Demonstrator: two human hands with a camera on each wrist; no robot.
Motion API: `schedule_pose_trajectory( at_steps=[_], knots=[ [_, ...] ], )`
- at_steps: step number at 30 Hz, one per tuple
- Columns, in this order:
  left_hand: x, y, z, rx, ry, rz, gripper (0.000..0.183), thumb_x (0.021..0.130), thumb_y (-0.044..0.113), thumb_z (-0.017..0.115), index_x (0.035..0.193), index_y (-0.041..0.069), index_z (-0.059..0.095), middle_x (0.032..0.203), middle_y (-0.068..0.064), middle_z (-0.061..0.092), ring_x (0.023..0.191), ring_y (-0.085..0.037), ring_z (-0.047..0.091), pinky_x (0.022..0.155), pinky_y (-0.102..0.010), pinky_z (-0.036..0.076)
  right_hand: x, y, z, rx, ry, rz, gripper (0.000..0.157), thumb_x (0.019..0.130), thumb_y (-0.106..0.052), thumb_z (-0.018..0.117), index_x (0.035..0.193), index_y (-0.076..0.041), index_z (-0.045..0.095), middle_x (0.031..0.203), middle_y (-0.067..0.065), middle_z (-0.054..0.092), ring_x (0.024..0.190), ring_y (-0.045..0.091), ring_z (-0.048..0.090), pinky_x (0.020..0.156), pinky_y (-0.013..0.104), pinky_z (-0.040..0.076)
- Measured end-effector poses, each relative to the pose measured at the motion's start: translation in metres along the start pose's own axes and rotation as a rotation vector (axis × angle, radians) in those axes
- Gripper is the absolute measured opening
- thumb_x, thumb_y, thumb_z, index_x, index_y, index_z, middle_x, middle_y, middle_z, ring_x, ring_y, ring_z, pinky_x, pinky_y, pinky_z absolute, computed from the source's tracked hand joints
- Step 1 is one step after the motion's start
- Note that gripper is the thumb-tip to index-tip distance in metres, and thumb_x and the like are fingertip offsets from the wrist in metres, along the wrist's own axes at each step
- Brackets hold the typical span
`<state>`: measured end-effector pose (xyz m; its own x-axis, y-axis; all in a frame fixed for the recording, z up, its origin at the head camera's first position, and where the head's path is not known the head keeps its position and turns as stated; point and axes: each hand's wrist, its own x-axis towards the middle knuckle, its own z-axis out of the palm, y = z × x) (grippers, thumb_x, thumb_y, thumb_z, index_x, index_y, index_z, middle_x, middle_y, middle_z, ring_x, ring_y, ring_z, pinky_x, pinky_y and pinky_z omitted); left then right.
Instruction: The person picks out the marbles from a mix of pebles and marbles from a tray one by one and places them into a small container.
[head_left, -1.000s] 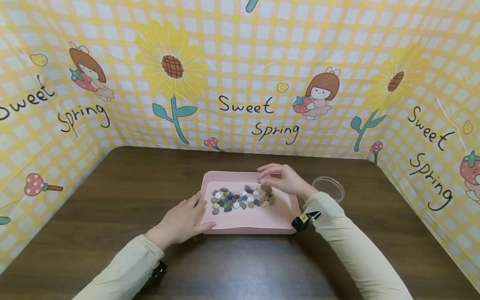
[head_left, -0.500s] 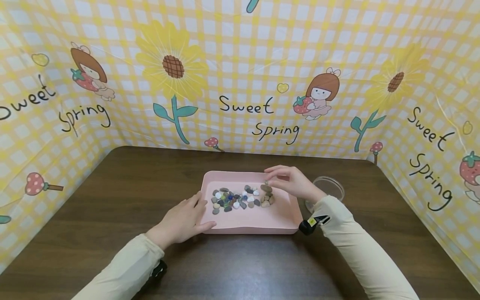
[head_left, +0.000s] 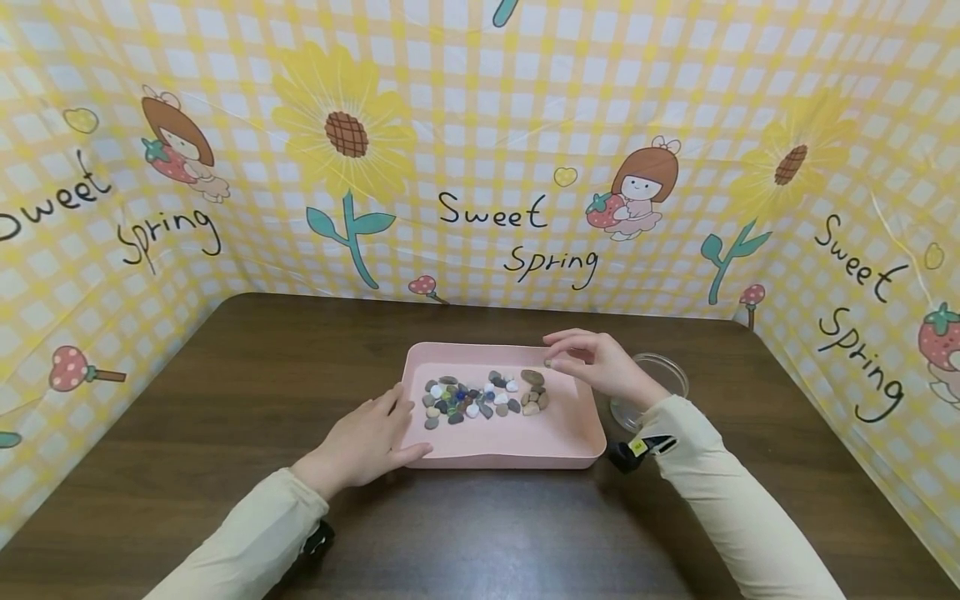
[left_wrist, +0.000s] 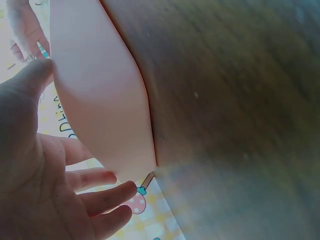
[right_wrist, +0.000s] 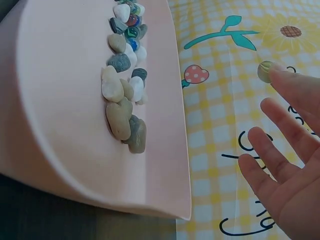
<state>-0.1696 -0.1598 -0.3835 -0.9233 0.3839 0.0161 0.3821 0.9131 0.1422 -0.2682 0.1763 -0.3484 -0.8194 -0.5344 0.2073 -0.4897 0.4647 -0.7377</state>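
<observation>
Right hand (head_left: 602, 367) shifted rightward | its fingers pinch greenish marble (head_left: 548, 363), remaining fingers spread | left hand (head_left: 367, 437) relaxed at pink tray (head_left: 502, 461) | stones (head_left: 531, 407) left of right fingers | seemingly mid-carry; next probably needs steady pinch toward clear container (head_left: 680, 379)

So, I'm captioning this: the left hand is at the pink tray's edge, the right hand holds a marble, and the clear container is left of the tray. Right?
No: the clear container is right of the pink tray, as the head view shows. The left hand is at the tray's edge and the right hand holds a marble.
</observation>
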Motion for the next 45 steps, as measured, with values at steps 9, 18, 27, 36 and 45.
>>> schedule_pose_trajectory(
  at_steps=[9, 18, 27, 36, 45],
  knots=[
    [0.000, 0.000, 0.000, 0.005, 0.000, 0.006, 0.074, 0.087, 0.058, 0.050, 0.129, -0.003, 0.052, 0.143, -0.029, 0.038, 0.128, -0.040, 0.045, 0.105, -0.050, 0.037, -0.010, 0.000, -0.009, 0.010, 0.040, 0.012, 0.022, 0.088, -0.016, 0.065, 0.103, -0.002, 0.068, 0.129, 0.018, 0.056, 0.124, 0.032, 0.051, 0.102, 0.048, 0.041],
    [-0.001, 0.000, 0.000, 0.011, 0.007, 0.016, 0.074, 0.087, 0.057, 0.049, 0.129, -0.004, 0.052, 0.142, -0.029, 0.039, 0.128, -0.040, 0.045, 0.105, -0.050, 0.037, -0.021, 0.008, -0.017, 0.048, 0.084, 0.026, 0.019, 0.087, -0.014, 0.066, 0.101, -0.002, 0.069, 0.128, 0.016, 0.057, 0.121, 0.032, 0.053, 0.099, 0.038, 0.044],
    [-0.001, 0.000, -0.001, 0.007, -0.004, 0.006, 0.075, 0.087, 0.058, 0.049, 0.130, -0.004, 0.051, 0.142, -0.029, 0.039, 0.128, -0.040, 0.044, 0.105, -0.050, 0.037, -0.034, 0.012, -0.022, -0.008, 0.130, 0.040, 0.019, 0.087, -0.018, 0.066, 0.101, -0.005, 0.069, 0.128, 0.015, 0.057, 0.118, 0.022, 0.056, 0.097, 0.038, 0.047],
    [-0.001, 0.000, 0.000, -0.001, -0.005, 0.001, 0.075, 0.087, 0.058, 0.049, 0.130, -0.003, 0.051, 0.143, -0.028, 0.038, 0.128, -0.040, 0.044, 0.106, -0.050, 0.037, -0.047, 0.017, -0.028, -0.044, 0.207, 0.027, 0.020, 0.087, -0.016, 0.066, 0.101, -0.002, 0.069, 0.124, 0.016, 0.060, 0.101, -0.013, 0.053, 0.094, 0.023, 0.048],
    [-0.001, 0.000, -0.001, -0.006, -0.007, -0.008, 0.075, 0.087, 0.058, 0.050, 0.130, -0.003, 0.051, 0.144, -0.028, 0.037, 0.128, -0.040, 0.044, 0.106, -0.050, 0.037, -0.058, 0.024, -0.034, -0.005, 0.256, 0.007, 0.019, 0.088, -0.013, 0.064, 0.101, 0.000, 0.069, 0.118, 0.001, 0.061, 0.101, -0.012, 0.055, 0.088, 0.011, 0.046]
  ],
)
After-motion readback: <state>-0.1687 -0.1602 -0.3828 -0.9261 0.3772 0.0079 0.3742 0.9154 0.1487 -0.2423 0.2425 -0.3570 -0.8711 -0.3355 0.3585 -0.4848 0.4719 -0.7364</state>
